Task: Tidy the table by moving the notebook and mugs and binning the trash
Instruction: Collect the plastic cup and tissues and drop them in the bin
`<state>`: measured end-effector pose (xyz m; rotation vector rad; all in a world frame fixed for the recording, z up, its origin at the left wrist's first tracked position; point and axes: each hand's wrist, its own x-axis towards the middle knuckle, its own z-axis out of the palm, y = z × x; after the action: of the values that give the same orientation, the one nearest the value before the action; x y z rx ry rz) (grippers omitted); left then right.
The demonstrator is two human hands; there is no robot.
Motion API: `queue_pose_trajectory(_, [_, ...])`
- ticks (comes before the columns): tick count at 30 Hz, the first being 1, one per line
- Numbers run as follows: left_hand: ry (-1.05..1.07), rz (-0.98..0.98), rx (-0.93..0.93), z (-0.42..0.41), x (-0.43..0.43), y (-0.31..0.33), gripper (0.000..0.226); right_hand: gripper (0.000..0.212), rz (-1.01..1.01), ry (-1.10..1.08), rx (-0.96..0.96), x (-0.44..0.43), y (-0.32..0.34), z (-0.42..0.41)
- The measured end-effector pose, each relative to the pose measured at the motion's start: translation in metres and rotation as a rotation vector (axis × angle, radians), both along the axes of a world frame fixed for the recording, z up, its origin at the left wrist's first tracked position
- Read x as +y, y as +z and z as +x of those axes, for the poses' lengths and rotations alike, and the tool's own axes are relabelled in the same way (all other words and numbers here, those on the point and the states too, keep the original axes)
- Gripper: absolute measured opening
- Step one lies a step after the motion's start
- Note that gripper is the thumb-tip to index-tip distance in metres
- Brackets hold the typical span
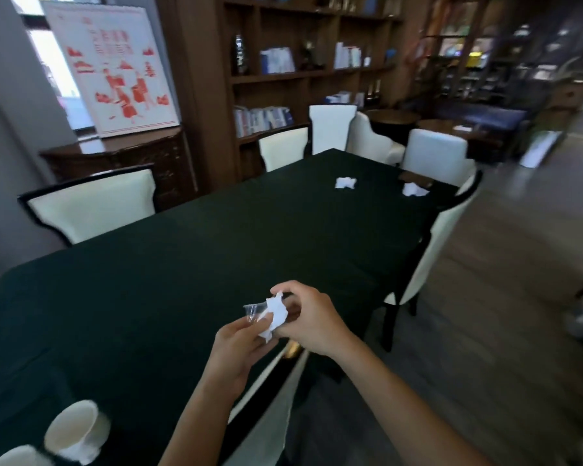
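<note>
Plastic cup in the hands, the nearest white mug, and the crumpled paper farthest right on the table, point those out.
plastic cup (pixel 249 312): head view, clear rim at its left side.
white mug (pixel 78 428): head view, outer wall.
crumpled paper (pixel 414 189): head view, middle of the wad.

Two mugs (pixel 76 430) near table (pixel 182 264) edge, apparently paper wads (pixel 345 182) far.

Tabletop (pixel 189 264): covered in dark green cloth, matt, smooth. Clear plastic cup (pixel 251 313) held near: thin, glossy, transparent. Crumpled paper (pixel 276 314) at the cup: white, matt, creased. Two further paper wads (pixel 345 182) (pixel 414 189), far right: white, rumpled. Mugs (pixel 76 428) (pixel 17 457), near left: white, smooth, ceramic-looking. Chairs (pixel 91 206): cream upholstery, dark glossy frames. Bookshelf (pixel 283 79): dark wood. Floor (pixel 505 264): wood-look planks, slight sheen.
</note>
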<state>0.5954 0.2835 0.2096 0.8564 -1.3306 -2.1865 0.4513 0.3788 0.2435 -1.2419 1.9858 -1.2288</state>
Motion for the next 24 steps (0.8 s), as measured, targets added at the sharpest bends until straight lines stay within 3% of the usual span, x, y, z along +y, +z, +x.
queue_pose_trajectory(13, [-0.200,-0.078,-0.002,-0.272,0.174,0.015,0.013,0.049,-0.079,-0.404,-0.032,0.238,-0.004,-0.243])
queue_pose_trajectory(24, [-0.288,-0.107,-0.020,-0.454,0.218,0.003,0.020,0.037,-0.083,-0.636,-0.220,0.323,-0.026,-0.400])
